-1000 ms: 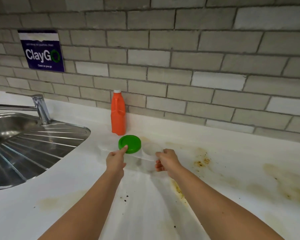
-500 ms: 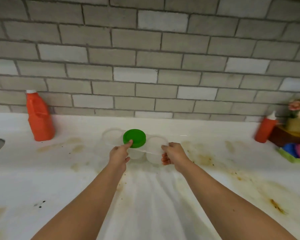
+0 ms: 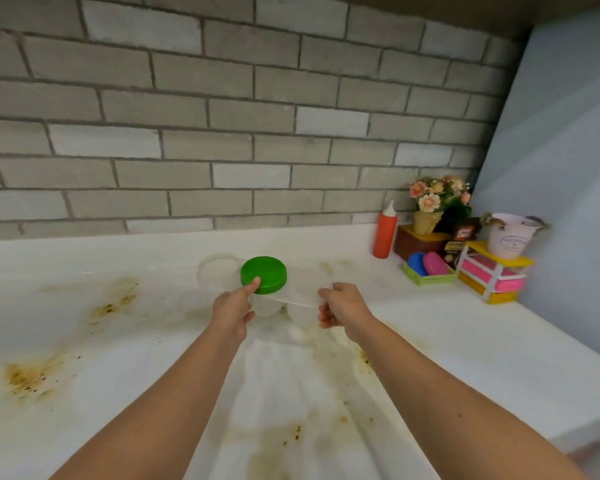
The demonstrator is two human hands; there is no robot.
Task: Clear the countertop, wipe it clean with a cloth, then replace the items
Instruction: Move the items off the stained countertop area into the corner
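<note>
While both forearms extend from the bottom of the frame toward its centre, the two hands hold a clear plastic tray [image 3: 303,298] between them, just above centre. The left hand [image 3: 234,307] grips the tray's left near edge; its thumb presses on the near rim of a green lid [image 3: 264,274], and its fingers curl beneath the tray. The right hand [image 3: 341,305] pinches the tray's right near edge, thumb on top and fingers curled underneath.

The tray carries round translucent containers [image 3: 300,316] that hang below its surface. The green lid caps the middle position. A round, uncapped opening [image 3: 217,268] lies just left of the lid. Whether the container bases touch the countertop [image 3: 125,344] cannot be determined.

The countertop is white and marked with brown stains [image 3: 114,304] at centre left, lower left and bottom centre. Dark specks lie among them.

At centre right of the frame, several items stand grouped against the wall corner:
- a red squeeze bottle [image 3: 384,235], upright, nearest the tray but well apart from it;
- a flower pot [image 3: 427,221] on a brown box;
- a small green dish [image 3: 429,279] holding a blue and a pink sponge;
- a pale bucket [image 3: 509,239] on a pink and yellow stack [image 3: 493,279].

A grey brick wall [image 3: 222,133] fills the upper frame.
</note>
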